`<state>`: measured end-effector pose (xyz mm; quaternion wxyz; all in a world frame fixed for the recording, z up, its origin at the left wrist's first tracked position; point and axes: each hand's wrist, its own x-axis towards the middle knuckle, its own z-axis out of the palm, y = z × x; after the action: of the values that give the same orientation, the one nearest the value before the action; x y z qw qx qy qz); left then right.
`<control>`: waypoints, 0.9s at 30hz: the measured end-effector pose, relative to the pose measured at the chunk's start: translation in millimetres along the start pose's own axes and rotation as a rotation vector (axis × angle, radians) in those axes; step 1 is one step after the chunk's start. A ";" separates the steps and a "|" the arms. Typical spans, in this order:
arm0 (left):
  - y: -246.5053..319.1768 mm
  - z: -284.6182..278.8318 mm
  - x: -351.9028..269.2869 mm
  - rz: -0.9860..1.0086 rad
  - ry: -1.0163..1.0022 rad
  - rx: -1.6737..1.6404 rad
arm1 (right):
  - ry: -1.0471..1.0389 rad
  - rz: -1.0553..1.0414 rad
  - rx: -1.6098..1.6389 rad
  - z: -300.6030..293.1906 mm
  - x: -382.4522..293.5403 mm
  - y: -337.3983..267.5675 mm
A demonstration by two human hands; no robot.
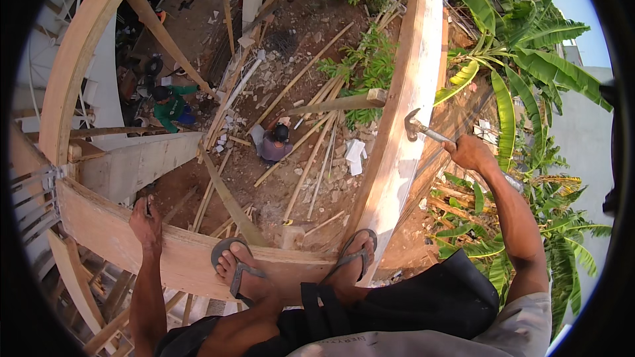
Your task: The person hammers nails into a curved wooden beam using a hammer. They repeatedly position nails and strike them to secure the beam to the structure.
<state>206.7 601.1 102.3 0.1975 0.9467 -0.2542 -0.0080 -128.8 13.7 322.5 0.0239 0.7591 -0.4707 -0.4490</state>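
My right hand [471, 152] grips a claw hammer [432, 134] by its handle. The hammer's rusty head appears over the pale top of a long wooden beam [408, 84], though I cannot tell whether it touches. On the left, my left hand [147, 220] is closed at the upper edge of a wooden formwork board [208, 256]. A small dark spot shows between its fingers, too small to name. My feet, in flip-flops, stand up high: the left one [243, 270] on this board, the right one [354, 258] where board and beam meet.
Far below, one person in green [171, 106] and another in a dark cap [278, 144] are among poles and rubble. A wooden prop [342, 104] meets the beam's side. A curved board [82, 59] rises at left. Banana plants [506, 94] grow at right.
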 end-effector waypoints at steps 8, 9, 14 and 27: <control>1.2 -1.3 1.4 -0.004 -0.022 0.005 | 0.003 -0.009 0.056 6.9 -1.1 2.7; 0.9 -1.2 1.5 -0.006 -0.028 0.001 | 0.000 -0.012 0.060 6.8 -1.1 2.9; -0.7 -1.2 1.8 -0.013 -0.054 0.028 | 0.011 -0.031 0.022 1.9 -0.2 0.1; -0.5 -2.0 2.6 0.002 -0.072 0.041 | -0.015 -0.024 -0.052 -12.7 0.7 -6.3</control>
<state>209.5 601.0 104.3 0.1689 0.9495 -0.2621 -0.0365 -115.4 11.7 326.8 0.0349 0.7605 -0.4498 -0.4670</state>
